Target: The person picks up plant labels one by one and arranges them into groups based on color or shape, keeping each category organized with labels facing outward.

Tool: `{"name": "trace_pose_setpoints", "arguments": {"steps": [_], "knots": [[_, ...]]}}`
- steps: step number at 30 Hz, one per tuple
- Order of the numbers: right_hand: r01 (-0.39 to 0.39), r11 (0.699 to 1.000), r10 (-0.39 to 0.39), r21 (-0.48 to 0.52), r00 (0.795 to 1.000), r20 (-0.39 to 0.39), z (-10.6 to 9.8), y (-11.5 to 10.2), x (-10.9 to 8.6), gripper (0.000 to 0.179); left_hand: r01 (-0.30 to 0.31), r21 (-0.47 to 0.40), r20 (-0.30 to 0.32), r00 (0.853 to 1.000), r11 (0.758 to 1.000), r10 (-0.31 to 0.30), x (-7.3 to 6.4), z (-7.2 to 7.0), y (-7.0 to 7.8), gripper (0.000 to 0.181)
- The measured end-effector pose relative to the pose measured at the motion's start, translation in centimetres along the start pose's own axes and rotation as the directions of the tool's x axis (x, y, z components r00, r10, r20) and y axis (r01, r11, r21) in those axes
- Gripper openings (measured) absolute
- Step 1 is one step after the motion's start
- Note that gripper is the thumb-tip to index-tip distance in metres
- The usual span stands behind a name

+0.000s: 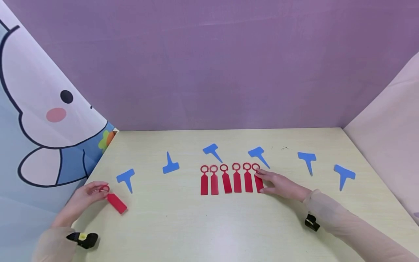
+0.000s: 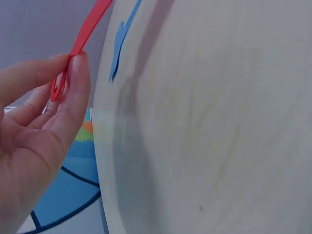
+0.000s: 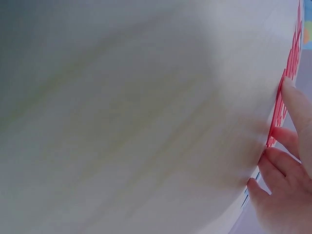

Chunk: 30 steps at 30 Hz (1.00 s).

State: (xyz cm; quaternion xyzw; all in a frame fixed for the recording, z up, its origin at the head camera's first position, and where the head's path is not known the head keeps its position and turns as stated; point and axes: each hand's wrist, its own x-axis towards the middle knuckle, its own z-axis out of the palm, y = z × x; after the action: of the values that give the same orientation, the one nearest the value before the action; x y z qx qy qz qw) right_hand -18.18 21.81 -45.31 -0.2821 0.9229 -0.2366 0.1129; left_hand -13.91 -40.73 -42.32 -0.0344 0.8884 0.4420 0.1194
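At the table's left side, my left hand pinches a red tag with a ring top between thumb and fingers, close to its ring. The left wrist view shows this red tag raised off the table. Mid-table, several like red tags lie side by side, rings toward the far edge. My right hand rests on the rightmost tag of the row, fingers near its ring and thumb by its lower end. In the right wrist view, fingertips touch this tag's edge.
Several blue T-shaped plant labels lie in a loose arc: one near my left hand, one beyond it, others behind the red row and one far right. A purple backdrop stands behind the table.
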Motion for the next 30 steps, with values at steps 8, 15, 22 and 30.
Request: {"name": "trace_pose_setpoints", "arguments": {"steps": [8,15,22,30], "knots": [[-0.002,1.0,0.002,-0.005,1.0,0.003,-0.1,-0.1,0.0,0.063,-0.065,-0.04,0.028,0.997,0.997,0.066,0.9,0.8,1.9,0.054],[0.004,1.0,-0.004,-0.009,1.0,-0.003,-0.1,-0.2,-0.1,0.064,-0.11,-0.043,0.054,0.992,0.993,0.112,1.9,2.0,3.4,0.052],[0.006,1.0,-0.006,-0.008,1.0,-0.008,-0.2,0.0,-0.1,0.065,-0.152,-0.07,0.098,0.982,0.986,0.159,3.3,3.4,4.9,0.049],[-0.002,1.0,0.002,-0.002,1.0,0.01,-0.1,-0.1,0.0,0.065,-0.159,-0.065,0.141,0.976,0.985,0.166,5.2,5.3,7.1,0.05]]}}
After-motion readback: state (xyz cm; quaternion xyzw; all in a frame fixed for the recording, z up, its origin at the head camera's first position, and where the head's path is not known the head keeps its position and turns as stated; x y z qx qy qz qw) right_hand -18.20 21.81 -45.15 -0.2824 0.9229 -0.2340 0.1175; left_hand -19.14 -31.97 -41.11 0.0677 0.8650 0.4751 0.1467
